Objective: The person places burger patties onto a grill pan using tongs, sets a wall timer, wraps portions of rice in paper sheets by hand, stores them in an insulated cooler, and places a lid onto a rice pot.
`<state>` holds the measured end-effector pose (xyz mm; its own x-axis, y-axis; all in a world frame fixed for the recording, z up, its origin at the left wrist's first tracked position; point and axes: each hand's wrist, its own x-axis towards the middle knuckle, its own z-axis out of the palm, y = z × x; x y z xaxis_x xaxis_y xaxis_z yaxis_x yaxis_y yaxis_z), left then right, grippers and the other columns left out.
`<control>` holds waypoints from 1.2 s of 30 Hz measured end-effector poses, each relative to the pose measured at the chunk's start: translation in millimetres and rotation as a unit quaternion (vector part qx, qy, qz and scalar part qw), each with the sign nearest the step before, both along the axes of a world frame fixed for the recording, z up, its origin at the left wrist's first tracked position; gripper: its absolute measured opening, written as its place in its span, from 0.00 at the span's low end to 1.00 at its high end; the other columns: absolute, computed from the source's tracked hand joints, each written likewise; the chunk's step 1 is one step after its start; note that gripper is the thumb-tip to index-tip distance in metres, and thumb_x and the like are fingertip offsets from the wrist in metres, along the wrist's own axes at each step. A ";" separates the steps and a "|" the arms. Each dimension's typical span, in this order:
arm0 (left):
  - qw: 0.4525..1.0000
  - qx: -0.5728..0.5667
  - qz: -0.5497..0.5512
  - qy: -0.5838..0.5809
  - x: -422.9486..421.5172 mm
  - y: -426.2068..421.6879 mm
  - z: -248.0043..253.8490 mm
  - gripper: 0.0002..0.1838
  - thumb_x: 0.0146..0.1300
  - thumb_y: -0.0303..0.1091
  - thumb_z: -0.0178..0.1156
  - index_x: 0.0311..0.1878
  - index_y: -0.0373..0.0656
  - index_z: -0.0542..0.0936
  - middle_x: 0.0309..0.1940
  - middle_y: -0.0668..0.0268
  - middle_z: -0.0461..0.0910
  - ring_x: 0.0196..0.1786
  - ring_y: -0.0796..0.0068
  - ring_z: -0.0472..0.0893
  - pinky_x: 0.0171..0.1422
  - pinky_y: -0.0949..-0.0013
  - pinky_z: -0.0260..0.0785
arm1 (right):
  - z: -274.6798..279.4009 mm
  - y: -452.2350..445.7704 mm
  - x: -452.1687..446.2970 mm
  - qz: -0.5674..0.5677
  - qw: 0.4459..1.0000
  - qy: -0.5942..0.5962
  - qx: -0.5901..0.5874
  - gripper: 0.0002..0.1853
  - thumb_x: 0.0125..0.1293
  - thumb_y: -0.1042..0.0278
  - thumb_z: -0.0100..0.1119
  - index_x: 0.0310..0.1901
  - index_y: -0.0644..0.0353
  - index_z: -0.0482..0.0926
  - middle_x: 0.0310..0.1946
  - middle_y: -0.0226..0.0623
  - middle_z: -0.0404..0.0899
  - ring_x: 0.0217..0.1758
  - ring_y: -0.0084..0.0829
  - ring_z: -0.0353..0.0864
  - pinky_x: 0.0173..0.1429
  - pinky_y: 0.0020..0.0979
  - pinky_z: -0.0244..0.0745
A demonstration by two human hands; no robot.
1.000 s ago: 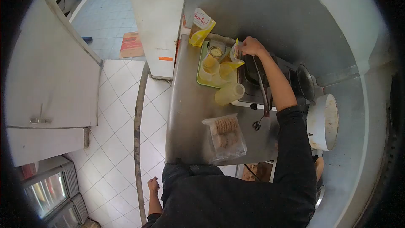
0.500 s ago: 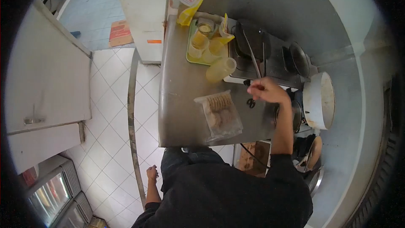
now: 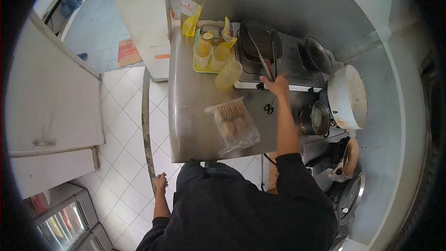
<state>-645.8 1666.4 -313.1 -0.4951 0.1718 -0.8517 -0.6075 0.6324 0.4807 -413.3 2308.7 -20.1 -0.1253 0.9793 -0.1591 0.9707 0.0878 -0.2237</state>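
My right hand [image 3: 277, 85] is at the front edge of the stove [image 3: 297, 67], thumb and fingers apart around the lower end of a long metal utensil [image 3: 261, 56]. That utensil leans over a black grill pan [image 3: 262, 42]. Below the hand, black scissor handles [image 3: 269, 108] show on the steel counter [image 3: 188, 111]. Low at my left side hangs my left hand [image 3: 160, 181], its fingers curled in with nothing visible in them. A clear bag of round brown patties [image 3: 234, 123] lies on the counter, and a yellowish bottle [image 3: 228, 75] stands above it.
Left of the stove, a green tray [image 3: 202, 69] holds cloudy containers and a yellow pouch. Another yellow pouch [image 3: 190, 21] stands behind it. To the right are a dark pan [image 3: 318, 55], a large white pot [image 3: 348, 96] and a glass-lidded pot [image 3: 320, 117].
My right hand has gone from the pouch by the tray down to the stove's front edge, reaching the utensil's lower end. The view has shifted right. My left hand still hangs low.
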 end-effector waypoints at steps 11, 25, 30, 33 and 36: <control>0.986 -0.097 -0.120 0.071 30.8 -21.5 31.2 0.16 0.60 0.41 0.59 0.40 0.35 0.80 0.21 0.65 0.74 0.24 0.71 0.75 0.28 0.65 0.68 | -14.0 -21.7 25.0 -0.006 0.998 0.023 0.059 0.33 0.59 0.39 0.67 0.41 0.71 0.80 0.39 0.57 0.83 0.47 0.55 0.83 0.50 0.48 0.78; 0.985 -0.078 -0.094 0.125 46.5 -35.2 1.2 0.19 0.57 0.43 0.61 0.40 0.35 0.84 0.25 0.58 0.82 0.28 0.66 0.81 0.32 0.62 0.71 | 49.8 -83.4 19.7 0.041 0.967 0.058 0.245 0.35 0.61 0.41 0.64 0.55 0.69 0.77 0.46 0.57 0.80 0.51 0.54 0.80 0.52 0.49 0.75; 0.993 -0.044 -0.047 0.100 47.9 -13.8 26.2 0.15 0.57 0.39 0.61 0.35 0.33 0.80 0.19 0.63 0.75 0.18 0.71 0.74 0.21 0.66 0.65 | 40.7 -126.5 20.5 0.135 0.940 0.165 0.268 0.26 0.62 0.50 0.67 0.50 0.66 0.79 0.44 0.48 0.82 0.48 0.48 0.81 0.51 0.46 0.75; 0.988 -0.066 -0.076 0.120 51.6 -15.6 9.8 0.17 0.56 0.41 0.62 0.35 0.32 0.83 0.21 0.60 0.79 0.22 0.67 0.78 0.27 0.64 0.69 | 36.7 -174.3 13.2 0.168 0.959 0.208 0.091 0.21 0.60 0.53 0.68 0.46 0.61 0.80 0.39 0.41 0.84 0.44 0.42 0.83 0.49 0.43 0.76; 0.942 -0.057 -0.249 0.220 53.7 -45.1 -50.1 0.22 0.54 0.46 0.62 0.34 0.31 0.85 0.27 0.55 0.85 0.32 0.63 0.83 0.38 0.60 0.73 | 23.3 -218.8 9.9 0.235 0.942 0.171 -0.167 0.21 0.60 0.51 0.68 0.47 0.59 0.80 0.38 0.42 0.85 0.44 0.41 0.85 0.49 0.41 0.76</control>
